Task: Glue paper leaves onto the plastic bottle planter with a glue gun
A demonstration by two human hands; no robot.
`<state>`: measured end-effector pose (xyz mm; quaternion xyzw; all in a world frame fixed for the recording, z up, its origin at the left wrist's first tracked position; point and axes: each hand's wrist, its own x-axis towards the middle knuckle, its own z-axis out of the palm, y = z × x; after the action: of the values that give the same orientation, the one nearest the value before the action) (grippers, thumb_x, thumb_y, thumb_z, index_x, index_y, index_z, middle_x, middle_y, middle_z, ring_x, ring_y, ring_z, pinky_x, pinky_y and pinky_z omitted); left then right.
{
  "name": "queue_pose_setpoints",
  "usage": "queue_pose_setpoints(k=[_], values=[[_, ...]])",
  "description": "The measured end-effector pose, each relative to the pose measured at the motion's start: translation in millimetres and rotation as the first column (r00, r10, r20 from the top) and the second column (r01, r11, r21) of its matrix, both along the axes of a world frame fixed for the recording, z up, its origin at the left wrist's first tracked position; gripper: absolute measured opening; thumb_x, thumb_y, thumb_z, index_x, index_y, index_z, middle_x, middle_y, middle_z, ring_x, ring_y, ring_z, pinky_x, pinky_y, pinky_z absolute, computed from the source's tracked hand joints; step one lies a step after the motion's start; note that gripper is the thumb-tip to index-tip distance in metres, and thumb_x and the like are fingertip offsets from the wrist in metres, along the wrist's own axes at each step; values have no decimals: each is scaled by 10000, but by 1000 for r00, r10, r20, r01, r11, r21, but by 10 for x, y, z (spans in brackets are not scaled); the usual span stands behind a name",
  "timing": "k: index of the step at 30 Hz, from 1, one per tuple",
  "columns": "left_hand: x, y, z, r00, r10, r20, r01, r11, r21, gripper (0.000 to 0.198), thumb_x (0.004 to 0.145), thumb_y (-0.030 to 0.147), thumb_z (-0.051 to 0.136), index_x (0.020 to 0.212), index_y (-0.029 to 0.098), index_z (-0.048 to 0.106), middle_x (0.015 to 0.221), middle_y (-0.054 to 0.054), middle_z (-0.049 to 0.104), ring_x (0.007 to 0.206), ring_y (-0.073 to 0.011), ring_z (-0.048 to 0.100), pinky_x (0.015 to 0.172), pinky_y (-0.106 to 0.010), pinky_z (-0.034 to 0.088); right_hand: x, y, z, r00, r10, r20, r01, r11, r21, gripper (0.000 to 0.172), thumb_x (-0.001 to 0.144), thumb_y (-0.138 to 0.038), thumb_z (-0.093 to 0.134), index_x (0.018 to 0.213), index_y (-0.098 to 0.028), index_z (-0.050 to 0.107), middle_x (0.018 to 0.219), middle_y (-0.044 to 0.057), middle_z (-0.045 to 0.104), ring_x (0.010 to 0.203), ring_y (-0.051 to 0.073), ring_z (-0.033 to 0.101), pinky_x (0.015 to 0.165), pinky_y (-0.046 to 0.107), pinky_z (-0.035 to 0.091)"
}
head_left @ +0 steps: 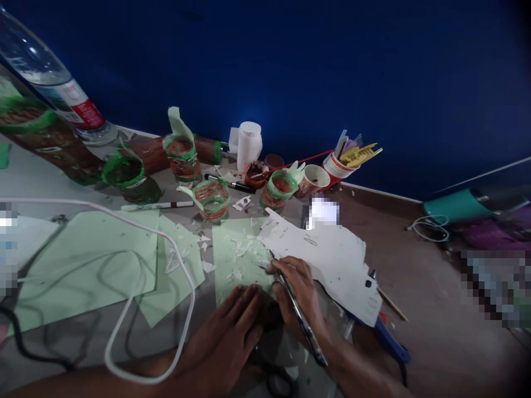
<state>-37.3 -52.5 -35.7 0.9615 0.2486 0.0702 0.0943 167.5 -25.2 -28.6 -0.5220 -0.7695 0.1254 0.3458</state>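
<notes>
Right hand [296, 287] clamps a pen [301, 317], likely for control, at the right edge of a green sheet [226, 249]; left hand [232, 331], clasping nothing visible, apparently steadies its near edge.

Craft workspace, makeshift; home or classroom, cannot be told. Grey tabletop [93, 331] against dark blue wall [265, 66]. Evidence: pale green sheets [103, 254]; cut white sheet [332, 271]; paper scraps [238, 249]; white-barrelled marker [170, 205]; several brown-and-green handmade vessels, one [212, 200] with clear sides; paper cup of implements [332, 168]; plastic bottle [72, 97], labelled; white cord [193, 293], looped over the worktop.
</notes>
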Motion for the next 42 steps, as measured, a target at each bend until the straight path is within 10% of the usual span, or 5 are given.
queue_pose_setpoints(k=[42], values=[[-8, -29, -16, 999, 37, -14, -37, 999, -3, 645, 920, 514, 438, 1408, 94, 418, 1501, -183, 393, 1422, -346, 260, 1166, -486, 112, -20, -11, 13, 987, 73, -145, -83, 994, -67, 229, 863, -190, 524, 1064, -223, 628, 826, 67, 676, 820, 229, 603, 766, 422, 510]])
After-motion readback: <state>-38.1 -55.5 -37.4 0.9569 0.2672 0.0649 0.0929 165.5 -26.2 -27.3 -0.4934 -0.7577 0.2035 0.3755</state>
